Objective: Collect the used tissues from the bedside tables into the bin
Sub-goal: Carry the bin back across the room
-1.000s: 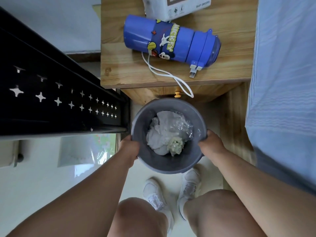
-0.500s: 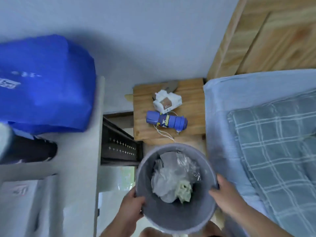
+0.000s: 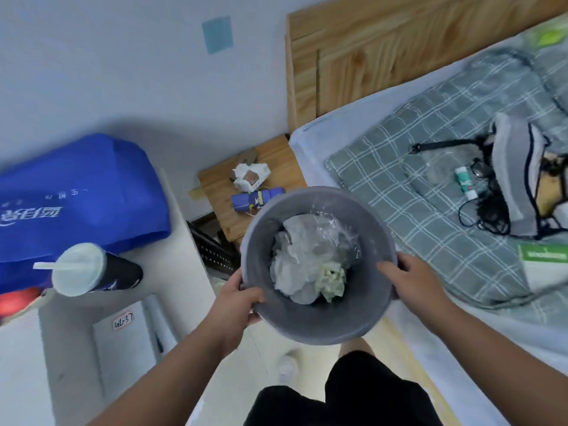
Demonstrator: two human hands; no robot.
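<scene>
I hold a round grey bin (image 3: 310, 321) in both hands at waist height. My left hand (image 3: 238, 298) grips its left rim and my right hand (image 3: 410, 279) grips its right rim. Inside lie crumpled white tissues (image 3: 292, 269), clear plastic wrap and a yellowish wad (image 3: 330, 279). Beyond the bin stands the wooden bedside table (image 3: 221, 182) with a white tissue pack (image 3: 250, 176) and a blue bottle (image 3: 253, 199) lying on its side.
A bed with a grey checked cover (image 3: 430, 179) fills the right, with a bag, cables and a small tube on it. A blue bag (image 3: 76, 195) and a lidded cup (image 3: 83, 269) sit on a white cabinet at the left. A black rack (image 3: 212, 250) stands by the table.
I have risen from a crouch and lifted the bin off the floor with both hands. The bedside table now lies farther away and lower, and the bed has come into view.
</scene>
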